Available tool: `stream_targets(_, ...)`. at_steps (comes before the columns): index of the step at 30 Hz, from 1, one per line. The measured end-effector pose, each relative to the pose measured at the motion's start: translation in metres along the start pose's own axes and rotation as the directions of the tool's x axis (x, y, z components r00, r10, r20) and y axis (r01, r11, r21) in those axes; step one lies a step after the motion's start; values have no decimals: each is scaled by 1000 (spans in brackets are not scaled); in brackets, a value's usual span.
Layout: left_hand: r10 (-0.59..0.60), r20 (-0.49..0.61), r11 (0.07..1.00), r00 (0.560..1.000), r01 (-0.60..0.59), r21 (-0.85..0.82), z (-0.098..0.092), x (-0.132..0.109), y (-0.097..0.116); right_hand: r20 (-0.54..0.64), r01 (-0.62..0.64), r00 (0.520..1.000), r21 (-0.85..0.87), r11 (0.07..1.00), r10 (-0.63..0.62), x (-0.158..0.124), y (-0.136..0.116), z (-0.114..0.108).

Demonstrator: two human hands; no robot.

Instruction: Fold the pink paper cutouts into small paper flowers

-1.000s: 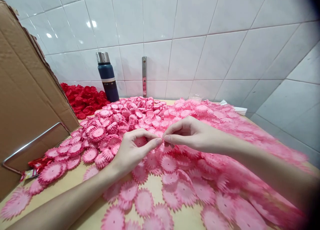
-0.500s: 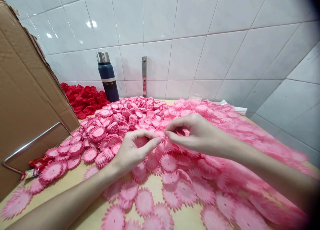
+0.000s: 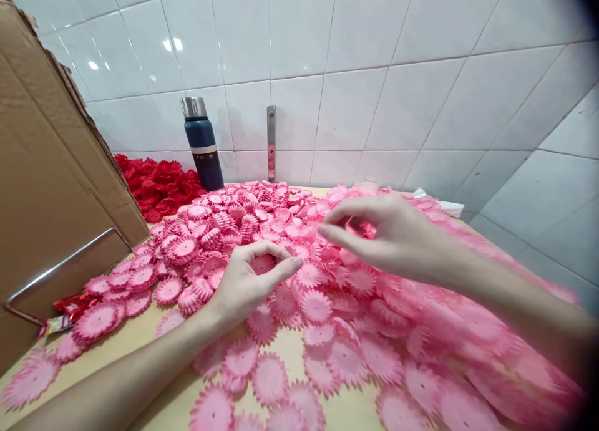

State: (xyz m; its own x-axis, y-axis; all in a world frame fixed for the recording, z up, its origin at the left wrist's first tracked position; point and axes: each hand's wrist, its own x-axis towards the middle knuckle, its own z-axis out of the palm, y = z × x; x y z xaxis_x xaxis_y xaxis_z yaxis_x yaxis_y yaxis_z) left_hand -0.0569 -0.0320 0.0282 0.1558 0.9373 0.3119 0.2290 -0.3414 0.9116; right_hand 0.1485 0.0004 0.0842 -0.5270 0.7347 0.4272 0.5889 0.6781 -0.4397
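Pink scalloped discs (image 3: 316, 306) are heaped and scattered across the table (image 3: 287, 343). Above them, the left hand (image 3: 250, 280) and the right hand (image 3: 395, 237) are held apart, each with thumb and forefinger tips set close together; whether anything thin is grasped by the fingers cannot be told. Red pieces (image 3: 163, 188) are piled beside a blue bottle (image 3: 204, 147).

I get a bright feed, with white glare spots on the tiled wall (image 3: 299, 44) at upper left. The right-hand corners fall dark, pink discs (image 3: 463, 397) at lower right smear, and wide-angle stretch distorts the edges.
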Motion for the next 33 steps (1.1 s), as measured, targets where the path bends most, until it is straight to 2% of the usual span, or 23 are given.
stream_targets(2,18,9,1000,1000,-18,-13,0,0,1,214,-20,977,147,989,-12,-2,-11,2)
stream_targets(4,38,28,999,999,-37,-30,0,0,1,299,-18,953,233,972,-54,-3,-16,5)
stream_targets(9,50,60,995,997,-44,-94,-1,1,-2,284,-3,954,320,947,-93,-2,-9,9)
stream_targets(12,47,67,993,997,-40,-107,-1,0,-2,296,-50,954,327,944,-52,-1,-4,8)
stream_targets(19,46,90,999,995,-44,-19,1,-2,1,284,-125,958,279,952,42,0,-4,4)
stream_targets(22,40,92,999,995,-36,-39,2,-2,1,325,-149,944,265,953,57,0,-6,6)
stream_targets(33,2,100,999,995,3,-45,4,-2,1,303,-90,952,170,981,35,-4,-15,12)
